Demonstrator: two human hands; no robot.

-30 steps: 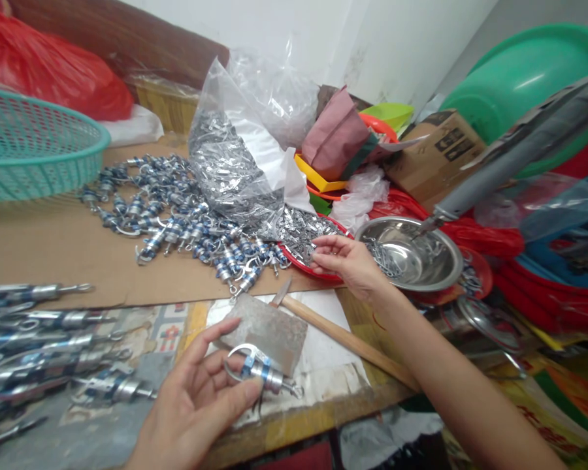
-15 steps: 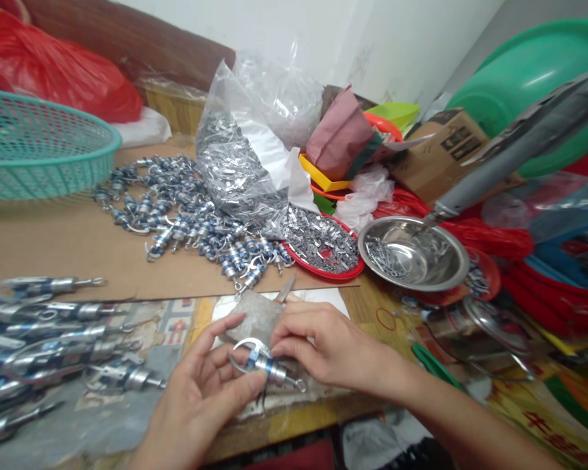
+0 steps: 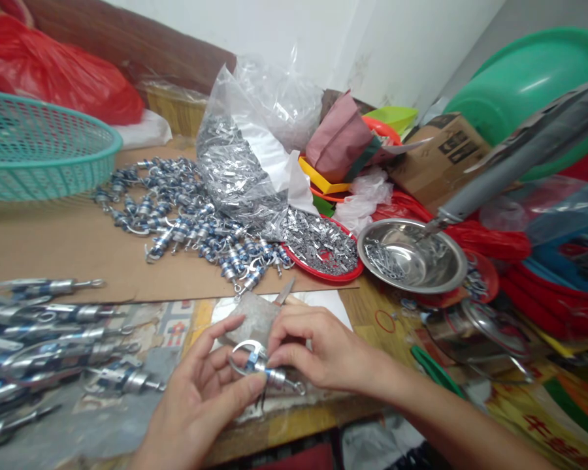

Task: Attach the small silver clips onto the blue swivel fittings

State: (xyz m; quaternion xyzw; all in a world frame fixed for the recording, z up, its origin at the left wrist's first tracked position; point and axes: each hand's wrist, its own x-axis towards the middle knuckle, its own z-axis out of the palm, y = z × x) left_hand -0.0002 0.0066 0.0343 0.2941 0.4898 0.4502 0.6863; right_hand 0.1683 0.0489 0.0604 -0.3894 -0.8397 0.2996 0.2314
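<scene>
The held metal part [image 3: 277,379] was silver banded with blue, as were the piled parts [image 3: 191,228]. The latticed basket [image 3: 44,175] was turquoise, the tray [image 3: 334,276] red beneath grey clips [image 3: 318,241], the bowl [image 3: 411,258] silver, the big basin [image 3: 534,98] green, the cardboard sheet [image 3: 44,245] tan, and the surface [image 3: 372,326] yellow-brown with wood grain.

Made out slanting red Chinese characters on the yellow bag [image 3: 507,408] at the lower right: read the upper one as 牛, but could not resolve the partly blurred character below. Saw dark printed squares with pale symbols on the cardboard box [image 3: 424,160], too blurred to decipher. Found small red and blue marks on the patterned table covering [image 3: 169,326], likewise illegible.
</scene>
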